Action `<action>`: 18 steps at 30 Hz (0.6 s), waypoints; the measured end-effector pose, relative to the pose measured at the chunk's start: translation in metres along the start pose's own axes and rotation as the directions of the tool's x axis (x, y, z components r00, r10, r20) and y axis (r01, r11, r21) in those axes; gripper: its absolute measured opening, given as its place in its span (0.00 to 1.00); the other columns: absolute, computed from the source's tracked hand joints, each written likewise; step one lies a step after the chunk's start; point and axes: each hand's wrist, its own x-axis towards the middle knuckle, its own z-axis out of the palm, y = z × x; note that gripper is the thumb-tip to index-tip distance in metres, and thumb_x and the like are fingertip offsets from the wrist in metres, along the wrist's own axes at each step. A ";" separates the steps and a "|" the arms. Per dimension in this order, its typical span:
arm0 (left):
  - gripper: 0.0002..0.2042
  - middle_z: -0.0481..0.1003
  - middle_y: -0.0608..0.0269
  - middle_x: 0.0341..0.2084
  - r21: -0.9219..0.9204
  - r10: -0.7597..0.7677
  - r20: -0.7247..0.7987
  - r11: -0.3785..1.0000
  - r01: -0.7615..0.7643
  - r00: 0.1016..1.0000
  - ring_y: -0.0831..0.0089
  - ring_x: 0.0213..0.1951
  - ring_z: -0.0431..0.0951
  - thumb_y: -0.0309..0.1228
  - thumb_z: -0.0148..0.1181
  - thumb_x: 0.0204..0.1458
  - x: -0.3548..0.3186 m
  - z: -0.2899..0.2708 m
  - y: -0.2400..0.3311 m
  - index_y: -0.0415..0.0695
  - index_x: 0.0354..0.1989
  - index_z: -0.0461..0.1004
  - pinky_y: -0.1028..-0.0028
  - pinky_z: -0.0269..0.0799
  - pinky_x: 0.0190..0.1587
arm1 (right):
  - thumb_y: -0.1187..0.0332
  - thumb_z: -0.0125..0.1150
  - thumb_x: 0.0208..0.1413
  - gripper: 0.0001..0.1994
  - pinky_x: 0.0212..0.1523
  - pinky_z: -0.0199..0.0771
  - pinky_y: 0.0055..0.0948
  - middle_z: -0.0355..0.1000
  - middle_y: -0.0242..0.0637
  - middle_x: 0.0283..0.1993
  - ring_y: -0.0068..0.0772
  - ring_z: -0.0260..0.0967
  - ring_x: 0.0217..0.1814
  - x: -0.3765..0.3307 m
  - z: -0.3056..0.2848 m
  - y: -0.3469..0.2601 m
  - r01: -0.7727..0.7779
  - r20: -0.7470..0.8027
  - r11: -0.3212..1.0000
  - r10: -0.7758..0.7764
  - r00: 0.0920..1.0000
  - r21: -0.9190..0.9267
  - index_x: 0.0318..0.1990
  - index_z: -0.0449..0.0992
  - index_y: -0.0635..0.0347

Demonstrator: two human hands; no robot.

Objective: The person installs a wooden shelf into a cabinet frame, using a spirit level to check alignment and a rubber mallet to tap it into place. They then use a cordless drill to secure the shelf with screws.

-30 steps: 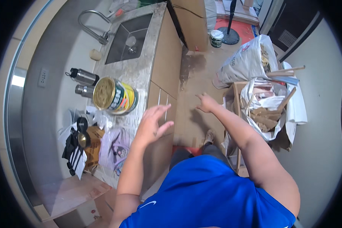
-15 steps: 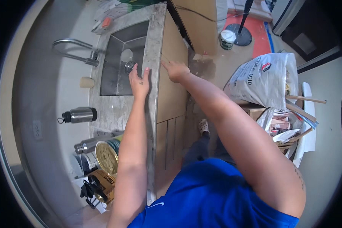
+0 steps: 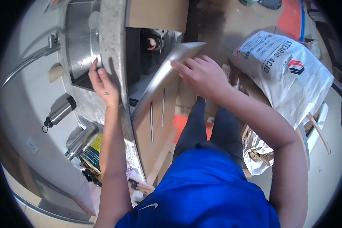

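Two hands — left hand on sink rim, right hand on cabinet door.

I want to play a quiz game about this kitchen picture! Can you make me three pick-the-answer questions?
1. Where does the left hand rest?
A. on the sink's edge
B. on the floor
C. on the white sack

2. What colour is the person's shirt?
A. red
B. blue
C. green

3. How is the cabinet door under the sink?
A. shut
B. missing
C. swung open

Answers: A, its fingers lie on the sink's rim; B, the shirt is bright blue; C, the right hand holds the door's edge, the inside showing.
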 end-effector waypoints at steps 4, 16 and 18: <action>0.26 0.75 0.53 0.57 -0.066 -0.115 0.024 0.991 0.117 0.993 0.69 0.54 0.73 0.46 0.49 0.71 0.000 0.002 0.000 0.34 0.63 0.71 0.70 0.66 0.60 | 0.75 0.68 0.46 0.20 0.41 0.75 0.40 0.74 0.38 0.36 0.44 0.76 0.37 -0.080 -0.020 0.001 -0.024 0.012 0.956 0.021 1.000 0.291 0.51 0.78 0.59; 0.29 0.71 0.45 0.62 -0.092 -0.116 0.139 0.987 0.130 0.983 0.59 0.64 0.70 0.47 0.41 0.73 -0.006 0.010 0.006 0.30 0.67 0.64 0.63 0.60 0.69 | 0.70 0.68 0.51 0.10 0.47 0.79 0.39 0.78 0.38 0.37 0.41 0.78 0.44 -0.210 -0.013 -0.038 -0.347 0.409 0.710 0.091 0.908 0.613 0.41 0.79 0.56; 0.30 0.71 0.44 0.62 -0.102 -0.118 0.146 0.986 0.134 0.982 0.58 0.65 0.70 0.48 0.41 0.73 -0.009 0.005 0.000 0.30 0.68 0.64 0.62 0.60 0.70 | 0.69 0.68 0.52 0.09 0.47 0.79 0.39 0.78 0.39 0.37 0.42 0.78 0.43 -0.216 -0.019 -0.038 -0.407 0.521 0.667 0.034 0.853 0.624 0.40 0.78 0.57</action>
